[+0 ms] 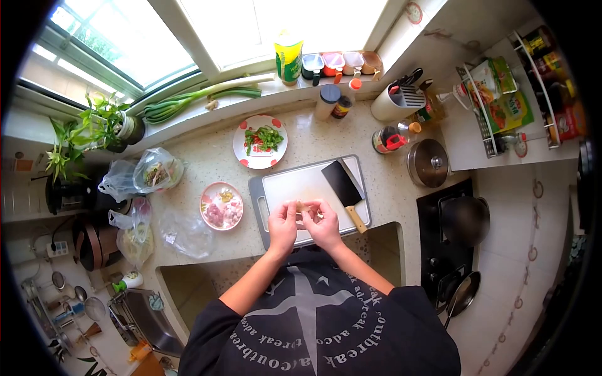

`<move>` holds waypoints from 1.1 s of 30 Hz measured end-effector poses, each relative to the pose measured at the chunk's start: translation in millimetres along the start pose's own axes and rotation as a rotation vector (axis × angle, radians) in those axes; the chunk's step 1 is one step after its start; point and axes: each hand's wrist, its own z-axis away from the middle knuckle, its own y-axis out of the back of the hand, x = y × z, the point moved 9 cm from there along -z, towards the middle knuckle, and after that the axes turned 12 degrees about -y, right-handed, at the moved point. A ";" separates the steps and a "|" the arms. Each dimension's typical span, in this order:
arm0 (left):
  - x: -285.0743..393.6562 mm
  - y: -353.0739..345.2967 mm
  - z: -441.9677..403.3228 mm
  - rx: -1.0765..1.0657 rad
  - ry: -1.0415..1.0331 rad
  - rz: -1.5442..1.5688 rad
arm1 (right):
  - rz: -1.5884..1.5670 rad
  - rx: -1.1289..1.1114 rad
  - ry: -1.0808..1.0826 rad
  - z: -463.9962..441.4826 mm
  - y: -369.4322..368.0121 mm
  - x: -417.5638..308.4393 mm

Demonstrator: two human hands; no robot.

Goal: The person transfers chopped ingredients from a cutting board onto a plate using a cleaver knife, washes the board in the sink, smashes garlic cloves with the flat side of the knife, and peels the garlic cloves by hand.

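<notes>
Though small, a piece [303,207] between left hand [285,224] and right hand [323,225].

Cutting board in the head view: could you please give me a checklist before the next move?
1. Left hand and right hand above the cutting board: ok.
2. Small piece between the fingers identifiable: cannot tell, mostly covered.
3. Cleaver apart from the right hand: ok.
4. Handle well inside the front edge: not ok, its end reaches it.
5. Pink meat off the board: ok, plated to its left.
</notes>
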 end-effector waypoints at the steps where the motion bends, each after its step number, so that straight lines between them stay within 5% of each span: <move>1: -5.7 3.2 0.4 -0.029 -0.035 -0.037 | 0.096 0.038 0.063 0.2 3.3 -7.3; 4: -2.1 2.4 -1.4 -0.084 -0.076 -0.122 | 0.106 0.047 0.028 -0.7 7.2 -13.5; 10: 24.7 -11.2 -2.1 -0.016 0.152 0.033 | 0.175 0.032 -0.122 -6.7 10.1 16.4; 16: 12.0 -9.3 -0.7 -0.016 0.243 0.100 | 0.432 0.035 0.198 -8.3 12.1 -18.2; 28: -7.5 -14.5 4.5 0.113 0.352 0.371 | -0.087 0.113 -0.041 -5.0 22.0 20.3; 33: 1.7 -15.9 2.3 0.094 0.362 0.304 | 0.046 0.074 -0.037 -4.6 24.2 15.7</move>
